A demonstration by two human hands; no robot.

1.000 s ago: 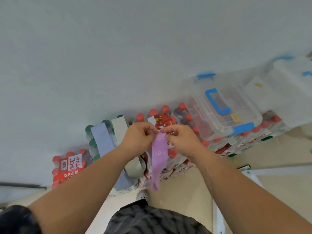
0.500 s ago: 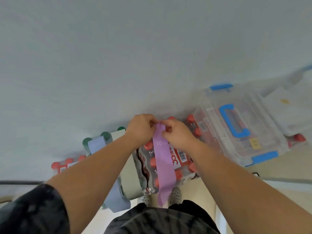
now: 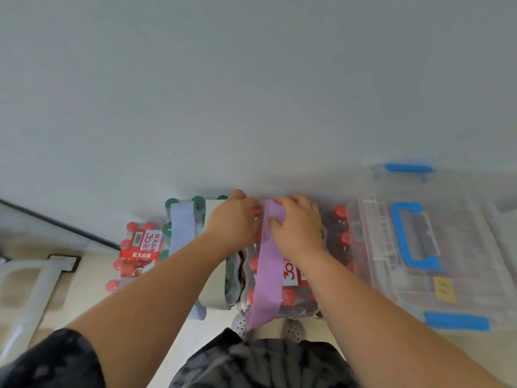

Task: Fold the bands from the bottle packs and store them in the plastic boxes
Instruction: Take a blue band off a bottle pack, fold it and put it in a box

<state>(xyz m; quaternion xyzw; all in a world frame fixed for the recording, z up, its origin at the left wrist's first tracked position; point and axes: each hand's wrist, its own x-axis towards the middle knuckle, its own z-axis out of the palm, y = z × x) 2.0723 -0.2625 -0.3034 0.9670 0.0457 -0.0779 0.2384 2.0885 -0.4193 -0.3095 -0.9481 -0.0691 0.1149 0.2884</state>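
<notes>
Clear plastic box (image 3: 464,247), blue handle, lid on, contents too blurry to tell. Purple band (image 3: 267,275) draped over red-cap bottle pack (image 3: 342,239) beside box. Left hand (image 3: 232,222), right hand (image 3: 296,225) both curled, pinching band's far end. Versus half a second ago: hands lower, band down against pack.

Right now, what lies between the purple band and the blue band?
In the head view, the beige band and the left hand lie between them.

A purple band (image 3: 268,275) is pinched by the left hand (image 3: 232,224) and right hand (image 3: 298,229).
</notes>
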